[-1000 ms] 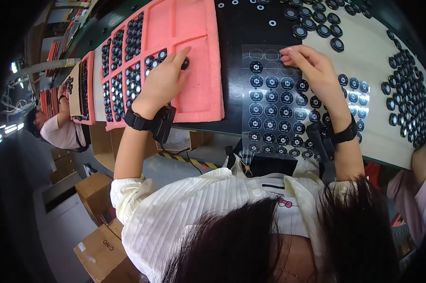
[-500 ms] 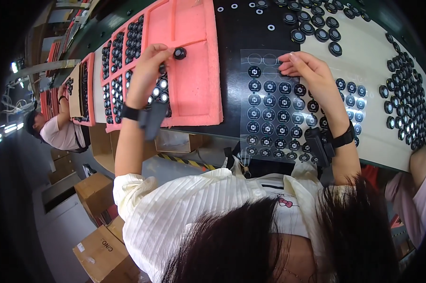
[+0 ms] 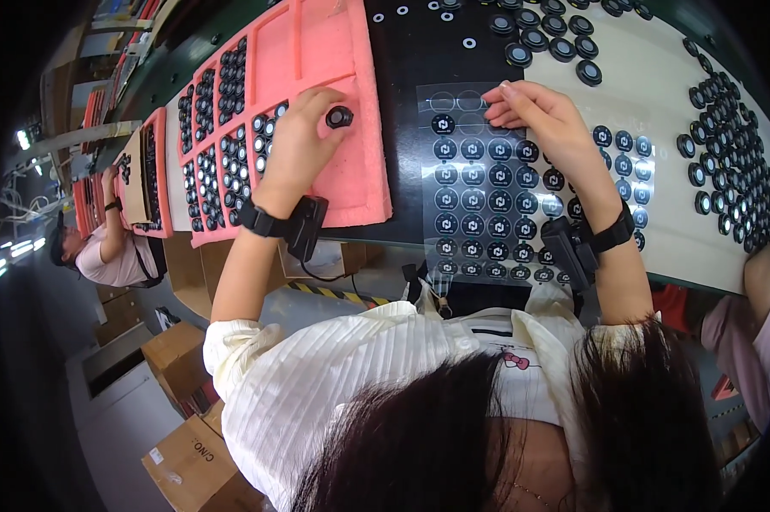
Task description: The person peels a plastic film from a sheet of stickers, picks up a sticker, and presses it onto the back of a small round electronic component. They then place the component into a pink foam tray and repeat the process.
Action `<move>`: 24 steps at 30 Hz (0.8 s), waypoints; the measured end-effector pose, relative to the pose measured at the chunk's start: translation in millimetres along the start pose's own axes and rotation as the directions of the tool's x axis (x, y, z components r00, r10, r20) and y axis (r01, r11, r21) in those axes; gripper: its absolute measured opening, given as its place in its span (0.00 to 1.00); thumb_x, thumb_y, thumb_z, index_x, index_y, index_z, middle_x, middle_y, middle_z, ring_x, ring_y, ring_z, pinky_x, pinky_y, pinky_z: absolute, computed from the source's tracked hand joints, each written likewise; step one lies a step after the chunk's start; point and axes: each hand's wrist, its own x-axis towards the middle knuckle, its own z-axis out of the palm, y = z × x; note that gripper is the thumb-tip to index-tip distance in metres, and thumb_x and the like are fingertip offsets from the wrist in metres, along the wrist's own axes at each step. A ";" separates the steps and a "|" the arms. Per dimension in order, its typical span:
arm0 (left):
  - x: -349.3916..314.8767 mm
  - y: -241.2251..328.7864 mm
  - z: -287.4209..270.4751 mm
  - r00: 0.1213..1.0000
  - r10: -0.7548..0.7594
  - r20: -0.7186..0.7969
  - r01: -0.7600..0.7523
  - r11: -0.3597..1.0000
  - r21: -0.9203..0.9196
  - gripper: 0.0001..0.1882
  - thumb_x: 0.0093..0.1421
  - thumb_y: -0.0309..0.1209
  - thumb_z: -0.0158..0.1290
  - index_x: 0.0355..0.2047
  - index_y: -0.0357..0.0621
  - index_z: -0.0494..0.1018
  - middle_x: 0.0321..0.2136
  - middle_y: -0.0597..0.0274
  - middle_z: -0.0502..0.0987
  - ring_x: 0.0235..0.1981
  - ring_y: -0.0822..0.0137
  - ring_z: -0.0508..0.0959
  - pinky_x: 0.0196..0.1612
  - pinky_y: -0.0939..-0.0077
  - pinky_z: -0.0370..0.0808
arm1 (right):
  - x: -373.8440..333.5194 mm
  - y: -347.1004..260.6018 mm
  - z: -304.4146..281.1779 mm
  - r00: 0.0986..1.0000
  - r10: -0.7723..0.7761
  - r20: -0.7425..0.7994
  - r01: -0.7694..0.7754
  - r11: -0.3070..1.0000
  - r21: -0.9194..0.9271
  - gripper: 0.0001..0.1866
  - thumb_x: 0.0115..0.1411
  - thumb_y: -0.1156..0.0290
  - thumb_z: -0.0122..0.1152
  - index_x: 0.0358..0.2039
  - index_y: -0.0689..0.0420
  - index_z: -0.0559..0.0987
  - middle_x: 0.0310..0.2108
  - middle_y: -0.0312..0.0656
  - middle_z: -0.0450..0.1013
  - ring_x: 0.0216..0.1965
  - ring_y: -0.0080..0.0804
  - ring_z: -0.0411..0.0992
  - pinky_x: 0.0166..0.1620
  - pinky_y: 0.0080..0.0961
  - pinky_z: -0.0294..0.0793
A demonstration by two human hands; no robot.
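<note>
My left hand (image 3: 304, 141) is over the pink foam tray (image 3: 378, 162), thumb and fingers closed round a small round black part (image 3: 339, 117). A clear sheet of round black stickers (image 3: 472, 201) lies to the right of the tray, its upper rows mostly bare cut circles. Above the sheet's top rows is my right hand (image 3: 538, 119), its fingers bent together close to the thumb. Whether a sticker is between those fingertips I cannot make out.
Several similar black parts fill compartments (image 3: 231, 162) of the tray. More parts (image 3: 726, 162) stand on the white mat at the right, with others at its far edge. Small white rings (image 3: 469, 43) lie on the black mat. A person (image 3: 107, 247) works at the far left.
My left hand has turned and moved slightly right and down with the black part in its fingers. My right hand has shifted slightly left and up in the view, as have the tray and sheet.
</note>
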 end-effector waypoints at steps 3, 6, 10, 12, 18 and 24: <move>-0.1 -1.9 2.2 0.994 -0.106 0.037 0.108 0.993 -0.056 0.14 0.41 0.20 0.57 0.31 0.36 0.68 0.27 0.54 0.72 0.26 0.66 0.74 0.31 0.79 0.70 | -1.4 1.7 0.7 1.000 0.002 0.008 -0.002 1.000 0.010 0.17 0.62 0.62 0.43 0.36 0.64 0.74 0.28 0.38 0.72 0.33 0.21 0.69 0.40 0.16 0.67; 3.5 -6.0 4.0 0.945 -0.285 0.163 0.305 0.945 -0.117 0.13 0.41 0.21 0.58 0.29 0.36 0.68 0.24 0.56 0.72 0.23 0.67 0.73 0.28 0.80 0.70 | -3.7 -0.5 1.3 1.000 -0.005 0.026 0.004 1.000 0.012 0.17 0.62 0.62 0.43 0.37 0.64 0.74 0.28 0.38 0.72 0.33 0.21 0.69 0.40 0.16 0.67; 21.5 -16.8 13.9 0.924 -0.345 0.165 0.376 0.900 -0.223 0.12 0.42 0.22 0.59 0.27 0.35 0.68 0.20 0.58 0.72 0.20 0.70 0.72 0.26 0.80 0.69 | -4.7 -2.7 -0.9 1.000 -0.003 0.008 0.003 1.000 0.005 0.17 0.62 0.62 0.44 0.37 0.64 0.74 0.29 0.38 0.72 0.33 0.21 0.69 0.40 0.16 0.67; 31.8 -17.9 16.3 0.924 -0.358 0.132 0.377 0.910 -0.172 0.11 0.43 0.23 0.59 0.25 0.34 0.68 0.19 0.59 0.71 0.21 0.71 0.72 0.26 0.81 0.70 | -4.7 -1.7 -2.4 1.000 -0.005 -0.009 0.005 1.000 0.001 0.17 0.61 0.62 0.44 0.37 0.63 0.74 0.29 0.38 0.72 0.33 0.21 0.69 0.40 0.16 0.67; 31.4 -30.3 20.4 0.951 -0.302 0.069 0.309 0.925 -0.221 0.11 0.43 0.23 0.59 0.26 0.34 0.69 0.18 0.60 0.71 0.21 0.71 0.72 0.27 0.81 0.70 | -2.7 -9.6 -2.4 0.999 -0.030 -0.034 0.030 0.999 -0.018 0.16 0.61 0.63 0.45 0.36 0.63 0.74 0.29 0.38 0.72 0.33 0.22 0.70 0.41 0.17 0.68; 32.0 -20.1 5.7 0.963 -0.270 0.010 0.270 0.955 -0.123 0.11 0.47 0.22 0.53 0.34 0.36 0.70 0.29 0.54 0.72 0.31 0.65 0.73 0.33 0.77 0.72 | -11.5 -30.8 -23.0 0.958 -0.255 -0.134 0.234 0.959 -0.159 0.13 0.59 0.65 0.48 0.34 0.62 0.76 0.29 0.38 0.73 0.33 0.23 0.71 0.40 0.18 0.68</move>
